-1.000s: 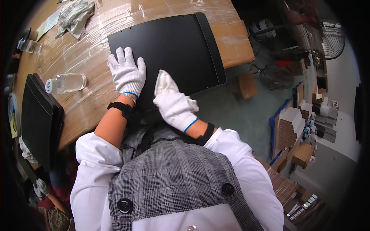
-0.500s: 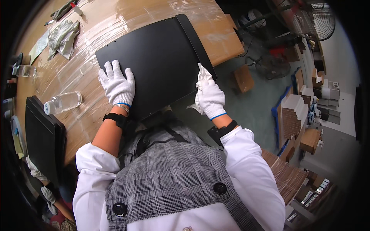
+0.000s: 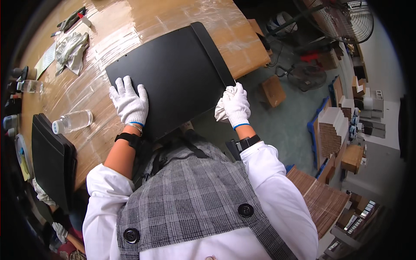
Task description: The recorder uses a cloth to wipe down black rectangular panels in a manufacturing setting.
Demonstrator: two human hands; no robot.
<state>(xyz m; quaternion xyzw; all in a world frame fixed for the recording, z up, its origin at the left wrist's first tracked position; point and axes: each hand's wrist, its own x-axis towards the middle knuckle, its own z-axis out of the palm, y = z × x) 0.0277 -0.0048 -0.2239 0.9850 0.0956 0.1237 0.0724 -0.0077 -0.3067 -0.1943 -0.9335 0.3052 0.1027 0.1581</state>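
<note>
A large flat black panel [image 3: 173,73] with a raised strip along its right end lies on the film-covered table, its near edge by my body. My left hand [image 3: 130,100], in a white knit glove, rests on the panel's left part with fingers spread. At the panel's near right corner is my gloved right hand [image 3: 236,104], its fingers closed round a bunched white cloth [image 3: 221,112]. Part of that cloth is hidden under the glove.
Left on the table [image 3: 102,93] are a clear bottle [image 3: 77,121], a crumpled cloth [image 3: 71,52] and stacked black panels [image 3: 52,151]. Another person's gloved hand [image 3: 60,232] shows at lower left. A carton [image 3: 273,91] and a fan [image 3: 307,77] stand on the floor at right.
My right hand has moved slightly toward me and left along the panel's right end, and the cloth is now more bunched. My left hand keeps its place on the panel.
</note>
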